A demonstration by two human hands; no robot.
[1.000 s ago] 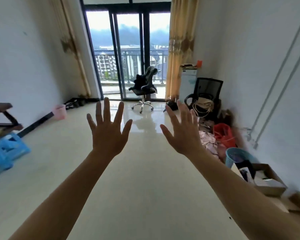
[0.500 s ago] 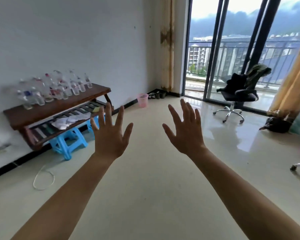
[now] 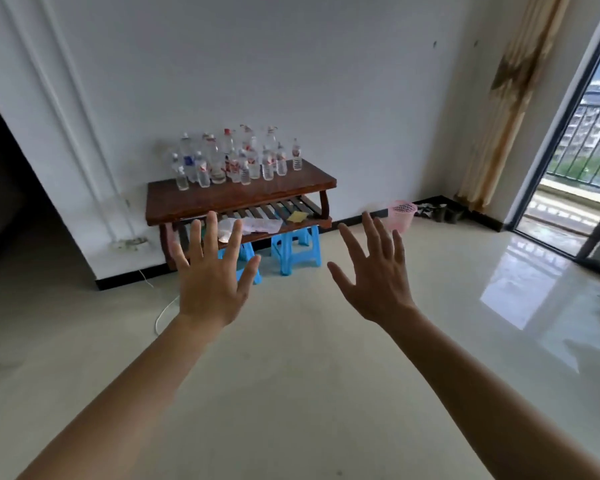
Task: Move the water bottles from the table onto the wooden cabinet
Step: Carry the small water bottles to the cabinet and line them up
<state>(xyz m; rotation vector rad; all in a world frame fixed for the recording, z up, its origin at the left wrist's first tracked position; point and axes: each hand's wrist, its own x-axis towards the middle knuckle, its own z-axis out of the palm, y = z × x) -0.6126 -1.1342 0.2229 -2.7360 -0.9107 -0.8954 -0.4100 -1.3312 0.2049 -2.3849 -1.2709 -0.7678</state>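
There is a single view, from a wide-angle camera worn on the person's head, looking forward and slightly down across a pale glossy tiled floor (image 3: 291, 393). Both bare forearms reach in from the bottom edge, with the left hand (image 3: 210, 285) and right hand (image 3: 378, 282) close to the lens, backs toward it. Beyond the hands and well apart from them, a dark brown wooden table (image 3: 239, 199) stands against a white wall (image 3: 291, 81). Right of the right hand, a dark-framed glass balcony door (image 3: 582, 140) fills the frame's edge.
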